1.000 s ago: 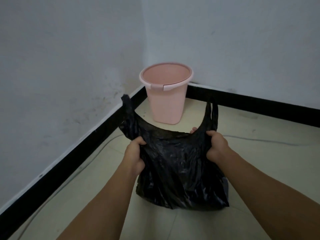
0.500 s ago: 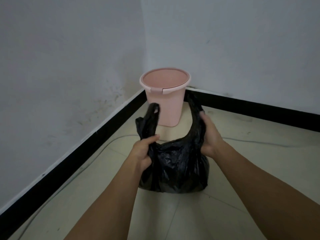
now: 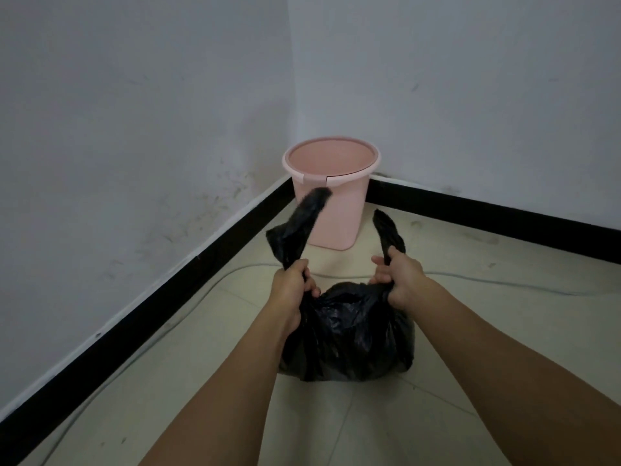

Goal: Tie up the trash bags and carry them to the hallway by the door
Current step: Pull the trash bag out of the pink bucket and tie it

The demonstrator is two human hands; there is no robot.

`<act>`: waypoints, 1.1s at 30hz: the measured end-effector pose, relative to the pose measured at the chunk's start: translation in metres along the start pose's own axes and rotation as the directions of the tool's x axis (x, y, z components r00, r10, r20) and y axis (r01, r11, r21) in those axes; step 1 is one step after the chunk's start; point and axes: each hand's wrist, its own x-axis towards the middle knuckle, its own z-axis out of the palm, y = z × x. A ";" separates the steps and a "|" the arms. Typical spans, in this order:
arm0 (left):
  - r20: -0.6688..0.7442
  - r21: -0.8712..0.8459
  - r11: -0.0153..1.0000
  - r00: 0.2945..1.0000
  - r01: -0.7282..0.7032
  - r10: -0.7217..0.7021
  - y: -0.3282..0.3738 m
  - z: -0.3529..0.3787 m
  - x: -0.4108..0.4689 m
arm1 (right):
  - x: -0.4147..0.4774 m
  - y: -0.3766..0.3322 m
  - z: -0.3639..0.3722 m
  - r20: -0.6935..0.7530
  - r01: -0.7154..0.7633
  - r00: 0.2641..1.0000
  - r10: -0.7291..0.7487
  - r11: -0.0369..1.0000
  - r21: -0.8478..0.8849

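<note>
I find the trash bag [image 3: 349, 334] outside the pink bin [image 3: 331, 196], apparently resting on the floor [image 3: 504, 314] near the bin, at its 6 o'clock. No knot is made. I judge tying barely begun and the carry to the hallway wholly outstanding. My left hand [image 3: 292, 285] is fisted round the left handle strip [image 3: 302, 227], my right hand [image 3: 401, 280] round the right handle strip [image 3: 386, 230]. The two strips point toward 12 o'clock, apart from each other.
</note>
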 end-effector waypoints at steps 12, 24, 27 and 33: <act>0.281 0.929 0.131 0.891 -0.346 0.358 -0.015 -0.003 -0.002 | -0.009 0.012 -0.003 0.297 0.166 0.954 0.049 0.739 -0.652; 0.511 0.834 -0.361 0.831 -0.417 0.221 -0.035 0.003 -0.006 | 0.008 0.008 0.002 0.229 0.036 0.971 0.068 0.906 -0.422; 0.506 0.830 -0.375 0.840 -0.413 0.197 -0.037 0.001 -0.005 | 0.007 0.005 0.001 0.293 0.019 0.948 0.128 0.892 -0.452; 0.491 0.822 -0.446 0.839 -0.356 0.236 -0.036 0.003 -0.006 | 0.002 0.007 0.005 0.331 0.087 0.929 0.164 0.773 -0.629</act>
